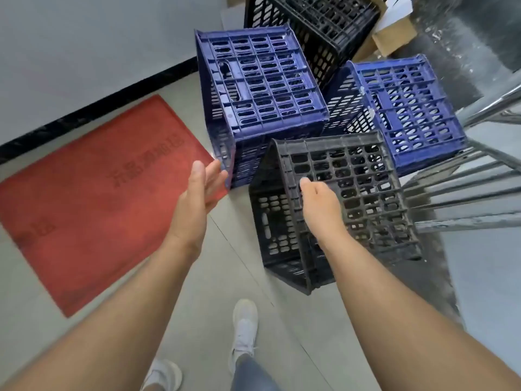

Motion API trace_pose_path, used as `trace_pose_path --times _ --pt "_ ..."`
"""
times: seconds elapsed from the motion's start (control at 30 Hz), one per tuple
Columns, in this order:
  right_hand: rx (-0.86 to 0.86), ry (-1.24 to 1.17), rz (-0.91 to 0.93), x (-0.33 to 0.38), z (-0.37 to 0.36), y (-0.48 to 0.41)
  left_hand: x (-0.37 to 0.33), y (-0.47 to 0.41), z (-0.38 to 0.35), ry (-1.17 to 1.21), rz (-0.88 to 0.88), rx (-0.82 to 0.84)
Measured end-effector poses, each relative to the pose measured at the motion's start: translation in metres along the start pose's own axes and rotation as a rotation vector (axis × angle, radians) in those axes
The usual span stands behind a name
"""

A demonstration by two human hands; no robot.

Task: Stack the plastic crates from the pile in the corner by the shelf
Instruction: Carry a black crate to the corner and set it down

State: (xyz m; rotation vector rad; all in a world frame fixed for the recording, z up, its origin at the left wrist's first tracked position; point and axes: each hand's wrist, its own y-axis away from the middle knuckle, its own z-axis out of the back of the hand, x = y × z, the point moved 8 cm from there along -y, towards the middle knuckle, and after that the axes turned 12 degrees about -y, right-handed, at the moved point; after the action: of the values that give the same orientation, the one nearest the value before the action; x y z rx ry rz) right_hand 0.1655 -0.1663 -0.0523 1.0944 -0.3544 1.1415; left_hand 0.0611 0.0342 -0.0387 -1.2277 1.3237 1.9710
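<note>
Grip: my right hand (pixel 318 198) curls onto the near black crate (pixel 361 198), while my left hand (pixel 203 190) lies flat and open at the left blue crate (pixel 262 80). With crates jumbled beside the metal shelf (pixel 465 193) on the right, a one-handed lift could twist and snag neighbours.

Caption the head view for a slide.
The right hand grips the near black crate, the open left hand beside the left blue crate.

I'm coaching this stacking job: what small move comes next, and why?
Probably bring the left hand to the left side of the near black crate: that hand is open beside the left blue crate, while the right hand alone grips that tilted crate.
</note>
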Motion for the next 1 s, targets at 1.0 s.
trace_pose_path --times 1.0 --pt "-0.199 0.463 0.133 -0.019 0.006 -0.002 0.194 -0.027 0.086 -0.075 0.321 -0.162"
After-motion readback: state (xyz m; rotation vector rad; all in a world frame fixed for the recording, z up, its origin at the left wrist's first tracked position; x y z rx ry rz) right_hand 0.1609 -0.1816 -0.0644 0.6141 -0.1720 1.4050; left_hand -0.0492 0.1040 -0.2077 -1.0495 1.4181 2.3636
